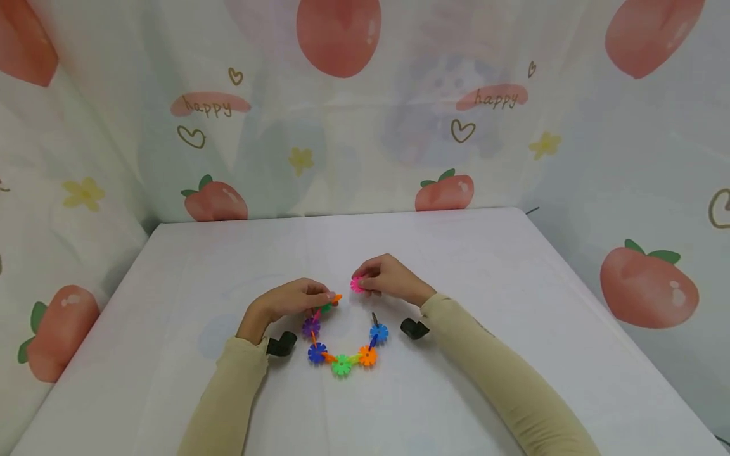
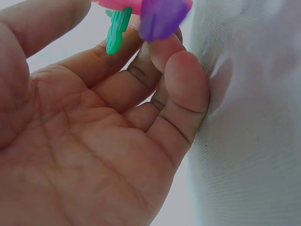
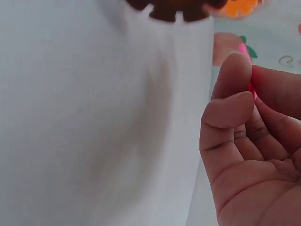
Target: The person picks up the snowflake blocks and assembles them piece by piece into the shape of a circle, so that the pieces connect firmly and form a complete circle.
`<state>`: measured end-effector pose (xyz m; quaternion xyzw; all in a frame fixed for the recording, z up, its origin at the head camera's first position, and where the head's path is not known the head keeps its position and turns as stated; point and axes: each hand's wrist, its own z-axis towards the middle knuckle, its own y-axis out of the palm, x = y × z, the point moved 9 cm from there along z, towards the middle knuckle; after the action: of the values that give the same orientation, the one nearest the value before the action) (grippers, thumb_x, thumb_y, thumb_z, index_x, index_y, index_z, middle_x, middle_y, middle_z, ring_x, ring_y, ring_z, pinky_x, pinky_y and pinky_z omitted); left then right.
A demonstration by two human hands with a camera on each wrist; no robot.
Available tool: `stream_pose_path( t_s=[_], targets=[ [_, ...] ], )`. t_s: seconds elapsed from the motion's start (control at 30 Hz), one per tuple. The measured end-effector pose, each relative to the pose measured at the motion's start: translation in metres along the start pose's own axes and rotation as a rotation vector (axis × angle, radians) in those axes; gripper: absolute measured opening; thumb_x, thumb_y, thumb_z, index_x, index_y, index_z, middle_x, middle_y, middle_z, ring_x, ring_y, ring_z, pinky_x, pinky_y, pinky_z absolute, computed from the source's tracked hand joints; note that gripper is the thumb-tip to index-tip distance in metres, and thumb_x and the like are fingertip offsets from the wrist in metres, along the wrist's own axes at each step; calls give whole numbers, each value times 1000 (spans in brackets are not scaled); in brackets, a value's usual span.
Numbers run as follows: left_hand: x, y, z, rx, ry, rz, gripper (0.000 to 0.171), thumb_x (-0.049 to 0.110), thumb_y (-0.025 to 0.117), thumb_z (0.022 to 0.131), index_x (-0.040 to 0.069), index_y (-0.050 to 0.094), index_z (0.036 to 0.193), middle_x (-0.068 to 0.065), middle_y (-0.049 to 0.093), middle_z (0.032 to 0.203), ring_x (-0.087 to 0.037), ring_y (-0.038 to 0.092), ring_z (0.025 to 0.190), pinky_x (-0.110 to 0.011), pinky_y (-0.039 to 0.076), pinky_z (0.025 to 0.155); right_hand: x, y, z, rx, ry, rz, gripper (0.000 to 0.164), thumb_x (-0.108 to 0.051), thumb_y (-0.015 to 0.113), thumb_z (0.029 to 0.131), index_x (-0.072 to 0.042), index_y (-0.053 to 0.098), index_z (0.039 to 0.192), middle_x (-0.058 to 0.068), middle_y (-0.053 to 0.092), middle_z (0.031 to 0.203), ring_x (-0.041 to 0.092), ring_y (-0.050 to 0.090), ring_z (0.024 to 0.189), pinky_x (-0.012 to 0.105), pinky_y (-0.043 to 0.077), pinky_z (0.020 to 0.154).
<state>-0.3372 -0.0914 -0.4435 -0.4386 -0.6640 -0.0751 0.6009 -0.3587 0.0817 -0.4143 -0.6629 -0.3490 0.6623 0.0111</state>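
Observation:
A chain of notched snowflake discs curves in a U on the table, with a light green disc (image 1: 341, 365) at its near bend. My left hand (image 1: 288, 299) pinches the chain's left end by the orange disc (image 1: 338, 298) and green disc (image 1: 326, 308). In the left wrist view a purple disc (image 2: 162, 19) and the green disc (image 2: 117, 33) hang by the curled fingers. Across the gap, my right hand (image 1: 393, 278) pinches a single pink disc (image 1: 356, 284), seen edge-on between thumb and fingers in the right wrist view. A dark brown disc (image 1: 374, 319) tops the chain's right end, above a light blue disc (image 1: 379, 332).
A white cloth covers the table (image 1: 485, 253). Behind it hangs a curtain (image 1: 365, 145) printed with peaches, hearts and flowers. Black wrist-worn pieces (image 1: 282, 344) jut inward from both sleeves, low beside the chain.

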Motion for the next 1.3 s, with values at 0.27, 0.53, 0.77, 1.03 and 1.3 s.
stream_pose_path(
  t_s=[0.27,0.53,0.77,1.03,1.3],
  targets=[
    [2,2,0,-12,27,-30,33,33,59,111,3,69,101,-2,51,78,-20,47,74,-35,38,73,-11,17,-5,-62,-22,33,17,-3,66,102,1,78,113,9,71,80,18,58,66,29,48,64],
    [1,2,1,-13,24,-31,32,32,59,111,2,72,106,-2,53,79,-19,49,75,-35,40,73,-11,22,-5,-64,-24,27,16,-3,65,102,1,78,111,6,71,80,18,59,66,28,50,63],
    [0,2,3,-12,14,-27,31,30,60,111,2,73,111,-2,54,81,-20,50,76,-34,42,74,-11,23,-5,-60,-27,22,17,-1,65,101,2,77,111,6,71,80,17,59,66,28,51,63],
    [3,4,4,-15,29,-38,28,27,61,111,1,70,104,-2,51,78,-19,47,73,-34,39,71,-11,26,-4,-57,-36,16,15,-1,65,101,2,78,109,5,71,79,17,58,66,27,50,62],
    [2,3,6,14,49,-66,26,19,61,111,-4,72,111,-2,53,80,-18,48,75,-32,40,69,-16,28,-2,-14,-51,1,13,2,67,99,2,79,105,3,71,78,15,59,63,26,51,60]
  ],
)
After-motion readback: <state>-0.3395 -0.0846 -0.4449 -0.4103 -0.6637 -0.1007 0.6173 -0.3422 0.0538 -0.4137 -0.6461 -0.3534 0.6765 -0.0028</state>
